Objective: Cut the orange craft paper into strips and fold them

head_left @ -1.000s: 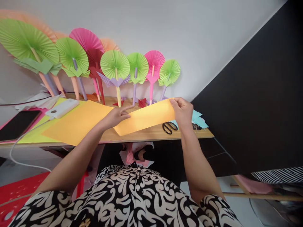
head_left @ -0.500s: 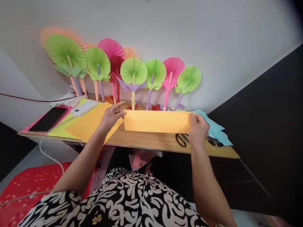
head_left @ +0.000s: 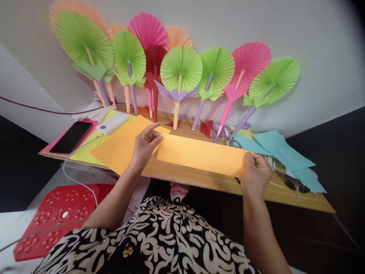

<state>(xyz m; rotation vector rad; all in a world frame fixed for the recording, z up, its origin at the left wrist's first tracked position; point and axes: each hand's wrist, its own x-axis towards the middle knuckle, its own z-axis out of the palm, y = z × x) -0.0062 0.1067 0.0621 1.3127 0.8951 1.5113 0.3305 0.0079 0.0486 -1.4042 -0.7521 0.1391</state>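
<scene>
An orange-yellow strip of paper (head_left: pixel 199 154) is stretched between my two hands above the front of the table. My left hand (head_left: pixel 145 147) pinches its upper left corner between thumb and fingertips, the index finger pointing up and away. At the other end, my right hand (head_left: pixel 256 173) grips the strip with the thumb on the near face and the fingers curled behind. A larger orange sheet (head_left: pixel 116 142) lies flat on the table beside my left hand. Below the strip, near the right hand, only a bit of a black handle shows.
Several paper fans (head_left: pixel 181 68) in green, pink and orange lean on the wall behind. A phone (head_left: pixel 71 137) and a white power bank with cable (head_left: pixel 112 123) lie left. Blue paper sheets (head_left: pixel 288 150) and dark sunglasses (head_left: pixel 293 184) are right. A red stool (head_left: pixel 54 217) stands below left.
The view has tilted down and closer. The strip now slants down to the right, with both hands still on its ends. The black handles are now mostly covered by the strip.
</scene>
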